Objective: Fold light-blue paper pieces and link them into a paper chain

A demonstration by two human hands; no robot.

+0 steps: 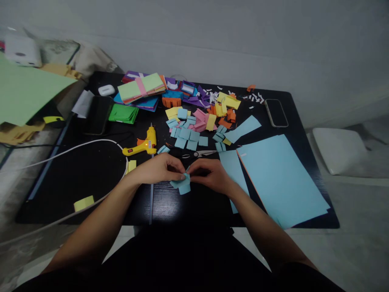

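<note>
Near the front of the black table, my left hand (165,168) pinches several small light-blue paper pieces (184,186) between thumb and fingers. My right hand (211,173) meets it from the right, its thumb and fingertips closed on the edge of the same paper. Just beyond my hands lie scissors (203,153) with dark handles. A heap of cut light-blue paper squares (191,134) spreads behind the scissors. To the left of the heap rests a yellow glue gun (142,144), its nozzle pointing away from me.
Large light-blue sheets (282,178) cover the right side of the table (103,170). A phone (276,113) lies at the back right, a dark phone (97,115) at the left. Folded coloured paper stacks (142,88) stand at the back. A white cable (105,140) loops across the left.
</note>
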